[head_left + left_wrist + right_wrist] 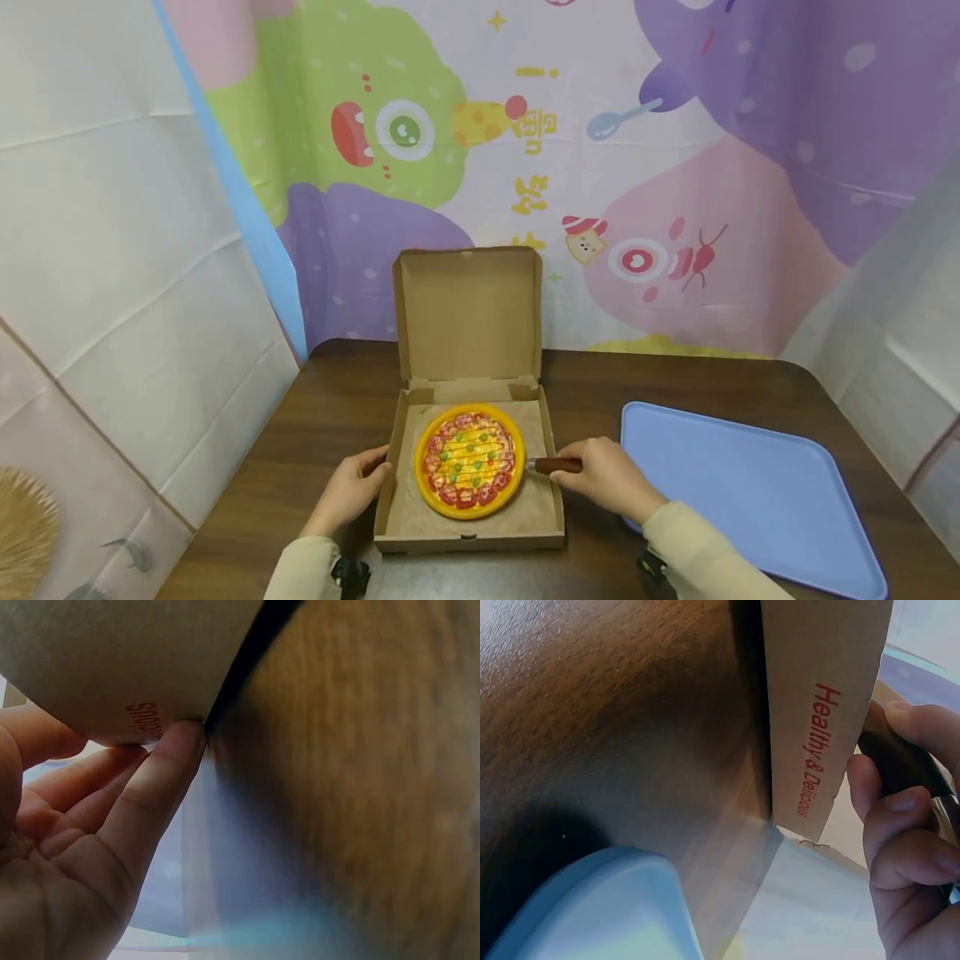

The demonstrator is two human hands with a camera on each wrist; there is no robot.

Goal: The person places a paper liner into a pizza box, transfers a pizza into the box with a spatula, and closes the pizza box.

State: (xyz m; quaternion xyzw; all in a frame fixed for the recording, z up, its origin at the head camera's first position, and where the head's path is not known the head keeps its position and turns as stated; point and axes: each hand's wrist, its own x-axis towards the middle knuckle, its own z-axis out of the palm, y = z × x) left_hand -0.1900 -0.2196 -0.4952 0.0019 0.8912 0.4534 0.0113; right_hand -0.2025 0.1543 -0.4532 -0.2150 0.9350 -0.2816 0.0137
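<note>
A pizza (471, 461) with a thick yellow-orange rim, red slices and green bits lies on brown paper in an opened cardboard pizza box (468, 543). Against the box's left side wall (120, 660) rests my left hand (350, 490), fingers nearly straight at the outside of the card. My right hand (606, 477) grips a brown wooden handle (561, 465) over the box's right wall. From that handle a short metal neck (532, 465) reaches the pizza's right edge; the rest of the utensil is hidden there. Curled fingers and thumb (922, 720) close round the handle.
The box lid (471, 317) stands upright at the back, in front of a printed cartoon curtain (495, 167). To the right, a blue tray (750, 492) lies on the dark wooden table (330, 408). White cloth (127, 208) hangs at the left.
</note>
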